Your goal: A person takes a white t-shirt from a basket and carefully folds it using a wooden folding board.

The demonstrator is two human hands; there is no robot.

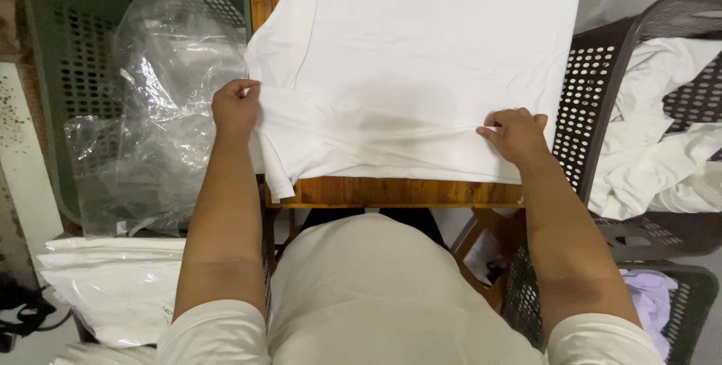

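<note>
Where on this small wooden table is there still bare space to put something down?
Only a narrow strip of the wooden table is bare, along the near edge between the white shirt and the person's body. The shirt covers the rest, with the left hand and right hand on it. Both sides are crowded by baskets and plastic bags.

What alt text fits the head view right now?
Two bare hands, left hand and right hand, pinch a fold of a white garment spread on a wooden table. Perforated baskets flank it: clear plastic bags left, white clothes right.
</note>
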